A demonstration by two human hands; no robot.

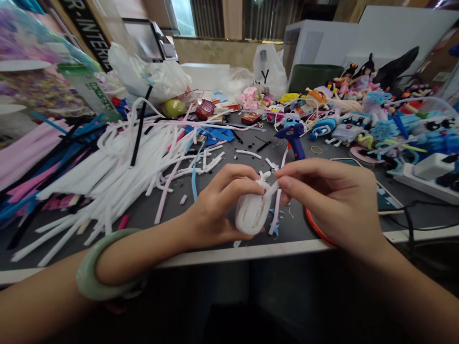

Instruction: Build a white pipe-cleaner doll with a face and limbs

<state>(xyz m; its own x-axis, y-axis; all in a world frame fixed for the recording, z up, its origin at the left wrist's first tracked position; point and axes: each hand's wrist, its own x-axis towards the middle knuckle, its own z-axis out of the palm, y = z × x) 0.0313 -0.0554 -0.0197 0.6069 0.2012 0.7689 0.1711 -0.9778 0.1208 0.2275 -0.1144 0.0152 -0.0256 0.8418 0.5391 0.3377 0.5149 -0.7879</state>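
Note:
My left hand (229,205) is wrapped round a small white shape of coiled pipe cleaner (251,213), held above the table's front edge. Between the thumb and forefinger of my right hand (322,196) is the end of a white pipe cleaner (271,190) that runs to the top of that shape. Short white bits stick up there. Just beyond my hands lies a blue hot glue gun (293,138). A pale pink pipe cleaner (275,215) rests on the table behind the white shape.
Bundles of white pipe cleaners (118,162) cover the left of the grey table (222,239). Finished fuzzy figures (351,126) crowd the back right. A phone (389,198), a power strip (426,179) and an orange-red ring (315,224) lie by my right hand. Plastic bags (150,76) stand behind.

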